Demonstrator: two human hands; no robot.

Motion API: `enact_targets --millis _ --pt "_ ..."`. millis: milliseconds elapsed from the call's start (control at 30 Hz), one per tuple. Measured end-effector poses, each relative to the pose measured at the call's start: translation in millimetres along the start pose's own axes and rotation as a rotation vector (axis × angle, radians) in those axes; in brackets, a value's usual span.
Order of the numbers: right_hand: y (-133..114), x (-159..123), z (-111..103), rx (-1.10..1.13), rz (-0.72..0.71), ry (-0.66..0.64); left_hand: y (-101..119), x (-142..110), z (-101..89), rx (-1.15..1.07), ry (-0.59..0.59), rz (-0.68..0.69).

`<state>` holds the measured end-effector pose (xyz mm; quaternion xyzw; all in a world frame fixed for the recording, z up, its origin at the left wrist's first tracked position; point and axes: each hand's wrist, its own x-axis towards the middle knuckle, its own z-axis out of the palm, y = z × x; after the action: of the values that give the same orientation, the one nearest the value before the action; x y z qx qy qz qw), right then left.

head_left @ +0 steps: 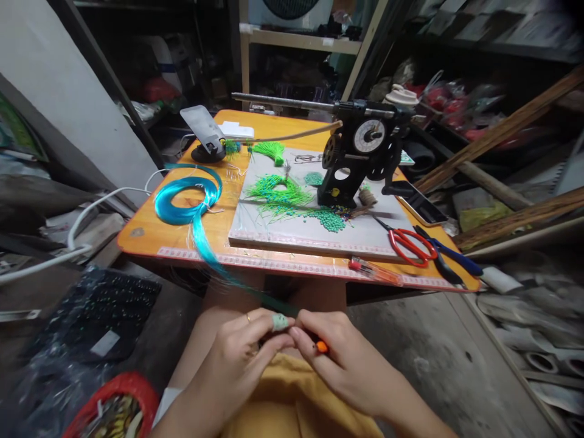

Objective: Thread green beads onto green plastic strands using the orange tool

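Above my lap, my left hand (249, 340) and my right hand (335, 344) meet fingertip to fingertip, both closed in a pinch. Green tape (280, 322) wraps the left index finger. A shiny teal strand bundle (207, 246) runs from a coil (166, 204) on the table, over the front edge, to the pinched fingertips of my left hand. Out of my right hand pokes the orange end (322, 347) of a small, slim tool, the rest hidden in the palm. What lies exactly between the fingertips is too small to make out.
On the orange table (137, 228), a board (292, 237) carries a black hand-cranked winder (342, 164), green strands (278, 191) and green beads (331, 220). Red-handled scissors (410, 246), pliers (456, 255), a cutter knife (374, 272) and a phone (422, 202) lie right. A red basket (148, 389) stands lower left.
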<state>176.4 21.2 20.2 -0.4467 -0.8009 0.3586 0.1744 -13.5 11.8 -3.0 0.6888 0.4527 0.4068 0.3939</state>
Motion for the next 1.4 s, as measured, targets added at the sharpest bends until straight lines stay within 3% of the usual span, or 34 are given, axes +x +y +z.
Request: enact_targets --millis 167,233,300,367,500,633,733,833,900,1000,1133,1267,1400 --pt "2 34 -44 0.027 -0.090 -0.087 -15 7 -7.4 0.094 0.050 -0.015" --pt "11 56 -62 -0.038 -0.104 0.054 -19 8 -7.8 0.106 0.109 -0.039" --pt "23 81 -78 -0.230 -0.127 0.288 -20 8 -7.2 0.100 0.164 -0.069" --pt "36 104 -91 -0.447 -0.123 0.370 -18 9 -6.3 0.070 0.205 -0.084" --pt "48 131 -102 -0.590 -0.088 0.306 -12 13 -5.5 0.010 0.260 -0.054" --pt "40 138 -104 -0.700 -0.070 0.229 -7 15 -4.8 -0.051 0.254 -0.035" --pt "32 139 -102 -0.786 -0.072 0.192 -6 15 -2.3 -0.213 0.250 -0.123" --pt "29 133 -100 -0.863 -0.066 0.213 -5 15 -0.1 -0.444 0.318 -0.235" --pt "29 122 -98 -0.932 -0.086 0.311 -3 18 0.3 -0.579 0.344 -0.255" --pt "29 95 -93 -0.964 -0.262 0.496 0 27 0.8 -0.702 0.346 -0.242" --pt "23 57 -83 -0.943 -0.459 0.560 9 43 4.8 -0.727 0.307 -0.235" --pt "12 37 -74 -0.966 -0.533 0.531 17 54 10.9 -0.667 0.244 -0.205" --pt "7 27 -67 -0.995 -0.552 0.525 15 54 16.8 -0.502 0.254 -0.169"
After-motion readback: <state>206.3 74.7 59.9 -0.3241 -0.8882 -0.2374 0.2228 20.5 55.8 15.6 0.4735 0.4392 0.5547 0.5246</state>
